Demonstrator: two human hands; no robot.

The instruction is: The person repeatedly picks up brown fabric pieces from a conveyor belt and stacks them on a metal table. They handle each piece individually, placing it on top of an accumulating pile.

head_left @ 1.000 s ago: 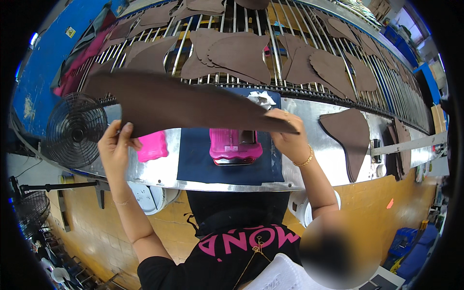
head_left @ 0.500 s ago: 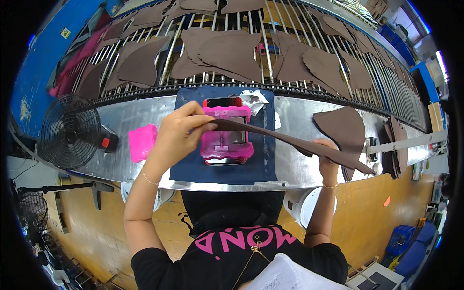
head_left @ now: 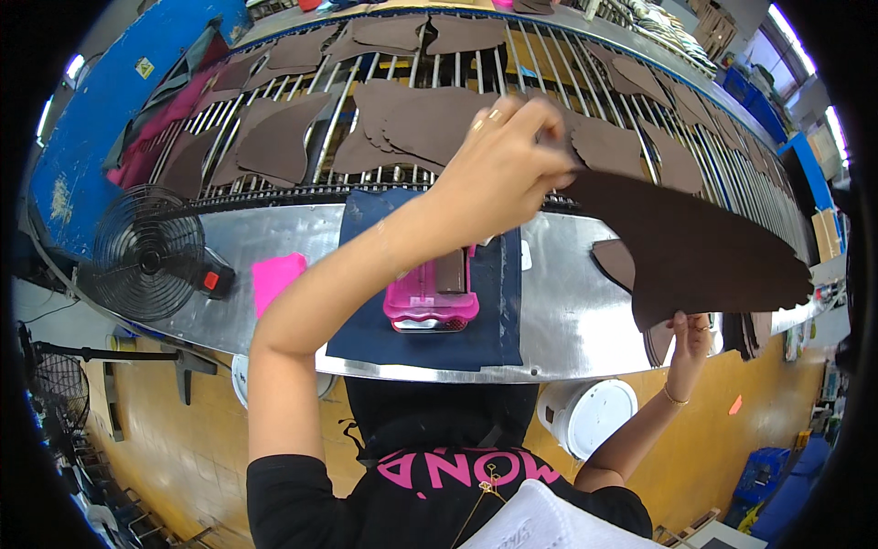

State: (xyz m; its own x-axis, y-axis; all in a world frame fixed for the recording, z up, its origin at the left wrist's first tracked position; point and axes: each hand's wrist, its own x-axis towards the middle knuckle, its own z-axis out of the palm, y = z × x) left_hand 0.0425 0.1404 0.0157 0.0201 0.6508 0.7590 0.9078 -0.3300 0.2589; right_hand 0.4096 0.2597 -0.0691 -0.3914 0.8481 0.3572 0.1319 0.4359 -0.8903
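A large dark brown cut piece (head_left: 695, 247), leather-like with a notched right end, is held up over the right side of the metal table. Its upper left corner is pinched in my left hand (head_left: 512, 160), which has crossed to the right and is slightly blurred. My right hand (head_left: 690, 343) grips the lower edge between thumb and fingers. Partly behind the piece, a stack of similar brown pieces (head_left: 615, 263) lies on the table. Below my left forearm stands a pink frame-like holder (head_left: 432, 306) on a dark blue mat (head_left: 366, 339); the forearm hides its upper part.
Beyond the metal table (head_left: 567, 320) runs a conveyor of metal rods (head_left: 320, 137) carrying several brown pieces (head_left: 412, 119). A wire-guarded fan (head_left: 149, 256) and a pink block (head_left: 277, 277) are at left. A white bucket (head_left: 594, 416) stands below the front edge.
Both hands have moved right with the brown piece, away from above the pink holder. The left hand has risen toward the conveyor, and the piece now shows its broad face.
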